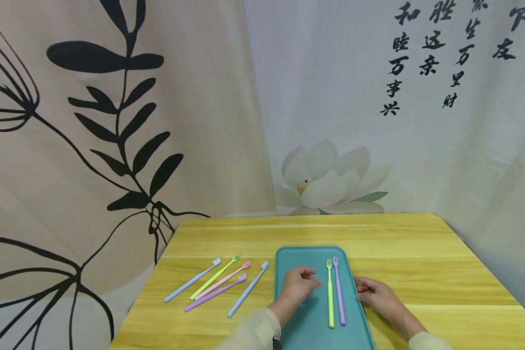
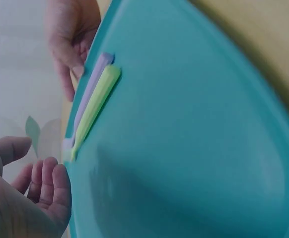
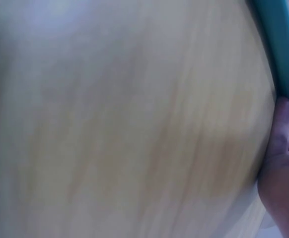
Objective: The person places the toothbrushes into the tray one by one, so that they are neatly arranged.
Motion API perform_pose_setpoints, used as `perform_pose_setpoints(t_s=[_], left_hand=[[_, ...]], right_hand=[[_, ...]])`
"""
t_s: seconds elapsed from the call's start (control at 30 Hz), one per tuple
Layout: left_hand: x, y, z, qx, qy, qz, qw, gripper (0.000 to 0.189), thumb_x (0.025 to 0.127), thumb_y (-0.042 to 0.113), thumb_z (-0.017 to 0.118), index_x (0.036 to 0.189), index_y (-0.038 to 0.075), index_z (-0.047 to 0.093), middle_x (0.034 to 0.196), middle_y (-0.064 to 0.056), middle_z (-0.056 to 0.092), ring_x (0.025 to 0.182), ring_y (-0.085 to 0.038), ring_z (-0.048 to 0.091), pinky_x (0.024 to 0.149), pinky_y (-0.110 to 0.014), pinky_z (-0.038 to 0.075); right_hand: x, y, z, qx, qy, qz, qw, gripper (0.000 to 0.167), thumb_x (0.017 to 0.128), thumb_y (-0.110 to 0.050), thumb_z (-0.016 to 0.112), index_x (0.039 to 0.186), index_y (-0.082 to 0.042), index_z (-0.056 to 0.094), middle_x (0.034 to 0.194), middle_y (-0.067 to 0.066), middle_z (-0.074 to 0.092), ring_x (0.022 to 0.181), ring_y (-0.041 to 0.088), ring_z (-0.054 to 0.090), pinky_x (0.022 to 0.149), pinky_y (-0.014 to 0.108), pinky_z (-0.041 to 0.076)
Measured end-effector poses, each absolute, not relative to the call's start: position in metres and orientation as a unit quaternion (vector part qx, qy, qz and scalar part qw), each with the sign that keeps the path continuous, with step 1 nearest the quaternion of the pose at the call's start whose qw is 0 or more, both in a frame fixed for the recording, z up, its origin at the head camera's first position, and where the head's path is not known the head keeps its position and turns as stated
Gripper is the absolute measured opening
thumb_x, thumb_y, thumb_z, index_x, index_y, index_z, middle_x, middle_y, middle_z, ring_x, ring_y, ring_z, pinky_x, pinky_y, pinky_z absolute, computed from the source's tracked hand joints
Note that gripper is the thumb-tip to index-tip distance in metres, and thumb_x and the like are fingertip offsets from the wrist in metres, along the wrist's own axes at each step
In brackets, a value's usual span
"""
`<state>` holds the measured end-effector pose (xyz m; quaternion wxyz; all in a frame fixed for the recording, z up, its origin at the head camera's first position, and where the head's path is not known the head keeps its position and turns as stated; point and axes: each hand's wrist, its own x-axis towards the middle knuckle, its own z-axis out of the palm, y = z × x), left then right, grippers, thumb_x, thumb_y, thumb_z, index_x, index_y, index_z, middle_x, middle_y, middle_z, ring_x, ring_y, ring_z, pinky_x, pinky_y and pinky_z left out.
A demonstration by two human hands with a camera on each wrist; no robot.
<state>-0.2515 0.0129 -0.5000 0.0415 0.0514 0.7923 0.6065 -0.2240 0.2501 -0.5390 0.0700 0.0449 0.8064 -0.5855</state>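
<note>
My left hand (image 1: 298,286) hovers over the teal tray (image 1: 306,323) with its fingers loosely bent. In the left wrist view that left hand (image 2: 28,198) has nothing between thumb and fingers. A green toothbrush (image 1: 330,296) and a purple toothbrush (image 1: 339,294) lie side by side near the tray's right side, heads at the far end. My right hand (image 1: 382,300) touches the tray's right rim from outside with its fingertips. In the right wrist view part of this right hand (image 3: 283,163) shows against the tray wall (image 3: 278,44); some fingers are cut off.
Left of the tray, several more toothbrushes lie slanted on the wooden table (image 1: 227,236): a blue toothbrush (image 1: 192,281), a green one (image 1: 214,278), a pink toothbrush (image 1: 223,280), a purple one (image 1: 214,294) and another blue toothbrush (image 1: 248,290). A printed curtain (image 1: 218,121) hangs behind.
</note>
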Motion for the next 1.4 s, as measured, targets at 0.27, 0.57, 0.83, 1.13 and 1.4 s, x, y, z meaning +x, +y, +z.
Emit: perform_pose_setpoints(t_s=[0.27,0.57,0.83,1.13,1.4], left_hand=[[-0.264,-0.010,-0.497,0.047,0.788,0.613,0.041,0.027,0.079,0.001,0.077,0.105,-0.002,0.072,0.079,0.000,0.059,0.062,-0.009,0.052,0.057,-0.024,0.048],[-0.275,-0.034,-0.489,0.046,0.775,0.630,0.032,0.026,0.081,0.002,0.076,0.106,-0.001,0.073,0.085,-0.005,0.062,0.070,-0.011,0.055,0.059,-0.027,0.051],[-0.285,-0.057,-0.491,0.049,0.777,0.626,0.033,0.029,0.082,0.005,0.077,0.110,0.000,0.072,0.088,-0.005,0.062,0.075,-0.013,0.056,0.067,-0.034,0.055],[-0.291,-0.083,-0.491,0.055,0.773,0.630,0.042,0.032,0.086,0.007,0.074,0.116,-0.001,0.069,0.094,-0.006,0.061,0.080,-0.014,0.057,0.074,-0.044,0.055],[-0.295,-0.099,-0.488,0.064,0.780,0.622,0.039,0.035,0.084,0.003,0.072,0.116,-0.010,0.066,0.092,-0.007,0.061,0.079,-0.013,0.056,0.070,-0.035,0.054]], right_hand=[[-0.224,0.250,-0.542,0.044,0.799,-0.595,0.068,0.053,0.089,0.004,0.063,0.140,0.011,0.047,0.106,0.014,0.058,0.098,0.023,0.056,0.081,0.036,0.056],[-0.224,0.250,-0.541,0.050,0.801,-0.592,0.071,0.052,0.090,0.004,0.061,0.140,0.011,0.047,0.106,0.015,0.058,0.097,0.023,0.056,0.080,0.035,0.056],[-0.225,0.251,-0.543,0.038,0.798,-0.598,0.071,0.053,0.090,0.004,0.062,0.140,0.012,0.045,0.105,0.015,0.058,0.096,0.023,0.056,0.080,0.036,0.056],[-0.225,0.252,-0.545,0.038,0.794,-0.603,0.071,0.053,0.089,0.005,0.062,0.140,0.012,0.046,0.105,0.015,0.057,0.096,0.023,0.056,0.079,0.035,0.056],[-0.227,0.253,-0.546,0.034,0.791,-0.606,0.074,0.053,0.091,0.005,0.061,0.141,0.013,0.044,0.105,0.015,0.057,0.097,0.023,0.056,0.080,0.037,0.056]])
